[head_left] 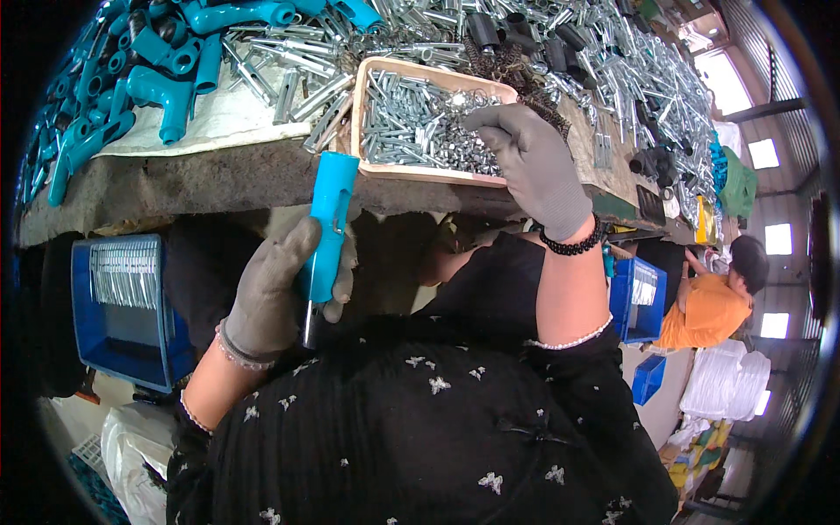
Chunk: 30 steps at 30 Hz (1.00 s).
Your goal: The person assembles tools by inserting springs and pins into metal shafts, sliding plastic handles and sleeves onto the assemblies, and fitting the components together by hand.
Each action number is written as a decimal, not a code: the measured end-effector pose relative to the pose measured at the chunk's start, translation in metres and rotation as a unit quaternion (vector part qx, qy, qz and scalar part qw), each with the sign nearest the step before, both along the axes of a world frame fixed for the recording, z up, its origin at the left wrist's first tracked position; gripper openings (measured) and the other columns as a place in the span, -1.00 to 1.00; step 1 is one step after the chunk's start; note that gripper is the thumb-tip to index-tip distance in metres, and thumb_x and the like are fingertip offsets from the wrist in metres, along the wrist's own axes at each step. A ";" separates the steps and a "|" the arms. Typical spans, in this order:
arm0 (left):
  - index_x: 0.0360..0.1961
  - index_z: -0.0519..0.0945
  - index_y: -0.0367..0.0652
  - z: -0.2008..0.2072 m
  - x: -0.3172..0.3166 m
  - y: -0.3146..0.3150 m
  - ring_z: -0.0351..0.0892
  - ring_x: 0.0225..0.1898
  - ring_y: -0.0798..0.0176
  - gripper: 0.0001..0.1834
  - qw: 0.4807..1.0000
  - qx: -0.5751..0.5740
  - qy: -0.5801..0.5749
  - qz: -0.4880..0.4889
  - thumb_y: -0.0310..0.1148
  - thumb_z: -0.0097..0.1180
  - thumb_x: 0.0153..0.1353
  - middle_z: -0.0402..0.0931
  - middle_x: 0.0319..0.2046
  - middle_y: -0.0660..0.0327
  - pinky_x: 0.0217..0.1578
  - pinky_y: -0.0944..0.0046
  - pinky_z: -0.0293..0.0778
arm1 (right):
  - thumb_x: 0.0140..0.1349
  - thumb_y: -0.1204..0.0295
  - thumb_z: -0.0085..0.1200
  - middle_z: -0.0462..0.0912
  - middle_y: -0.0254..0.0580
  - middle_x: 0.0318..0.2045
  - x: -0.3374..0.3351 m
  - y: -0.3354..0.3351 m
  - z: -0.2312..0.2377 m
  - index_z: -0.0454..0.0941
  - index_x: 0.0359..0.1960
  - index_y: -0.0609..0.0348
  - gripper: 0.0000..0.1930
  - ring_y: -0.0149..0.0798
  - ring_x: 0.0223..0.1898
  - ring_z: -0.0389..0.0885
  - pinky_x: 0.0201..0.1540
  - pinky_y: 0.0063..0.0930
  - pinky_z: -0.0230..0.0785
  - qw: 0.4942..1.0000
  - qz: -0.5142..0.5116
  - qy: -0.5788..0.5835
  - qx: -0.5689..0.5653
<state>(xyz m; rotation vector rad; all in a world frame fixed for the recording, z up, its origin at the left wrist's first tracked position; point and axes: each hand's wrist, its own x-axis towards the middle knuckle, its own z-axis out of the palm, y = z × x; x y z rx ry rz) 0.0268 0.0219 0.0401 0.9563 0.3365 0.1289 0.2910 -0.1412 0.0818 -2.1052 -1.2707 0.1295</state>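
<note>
My left hand (269, 293), in a grey glove, is wrapped round a teal plastic tool handle (325, 254). The handle stands nearly upright in front of the bench edge, with a slot in its upper side and a metal rod (310, 325) sticking out below. My right hand (535, 164), also gloved, hangs over the right end of a shallow cream tray (357, 118). Its thumb and fingers are pinched together; anything between them is too small or hidden to make out. Small metal pins (407, 118) and nut-like pieces (468, 156) fill the tray.
Teal housings (166, 96) pile up at the left of the bench (219, 188). Metal tubes (297, 57), springs (503, 68) and black sleeves (483, 31) lie behind the tray. Blue crates (122, 337) stand below. A person in orange (710, 306) sits at the right.
</note>
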 end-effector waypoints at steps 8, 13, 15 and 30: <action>0.00 0.40 -0.17 -0.012 0.007 -0.005 0.45 -0.62 0.34 -0.33 0.993 -0.116 -0.035 0.011 0.29 0.05 0.31 0.52 -0.40 0.14 -0.61 0.42 0.40 | 0.40 0.45 0.07 0.65 -0.17 -0.33 -0.082 0.010 0.016 0.61 -0.11 0.23 -0.86 -0.34 -0.25 0.65 -0.13 -0.45 0.48 0.956 -0.006 0.290 0.054; 0.08 0.41 -0.11 -0.020 0.004 -0.005 0.37 -0.73 0.32 -0.41 0.974 -0.184 -0.128 -0.023 0.16 0.11 0.33 0.49 -0.44 0.11 -0.72 0.37 0.31 | 0.41 0.43 0.12 0.65 -0.26 -0.32 -0.113 0.027 -0.007 0.59 -0.16 0.33 -0.83 -0.42 -0.29 0.61 -0.14 -0.51 0.47 0.929 0.101 0.345 0.089; 0.05 0.44 -0.06 -0.014 0.004 -0.002 0.35 -0.75 0.32 -0.46 0.950 -0.293 -0.096 -0.050 0.18 0.06 0.34 0.49 -0.48 0.13 -0.73 0.33 0.26 | 0.36 0.43 0.19 0.65 -0.25 -0.32 -0.118 0.029 -0.017 0.60 -0.13 0.28 -0.83 -0.41 -0.29 0.61 -0.13 -0.51 0.47 0.911 0.099 0.381 0.121; -0.03 0.48 -0.22 -0.022 -0.013 0.007 0.30 -0.78 0.27 -0.16 0.960 -0.216 -0.111 -0.136 0.46 -0.02 0.21 0.45 -0.59 0.15 -0.73 0.32 0.27 | 0.10 0.43 0.44 0.51 -0.38 -0.25 -0.130 0.043 -0.023 0.49 -0.17 0.17 -0.64 -0.43 -0.12 0.47 0.05 -0.51 0.32 0.784 0.119 0.591 0.148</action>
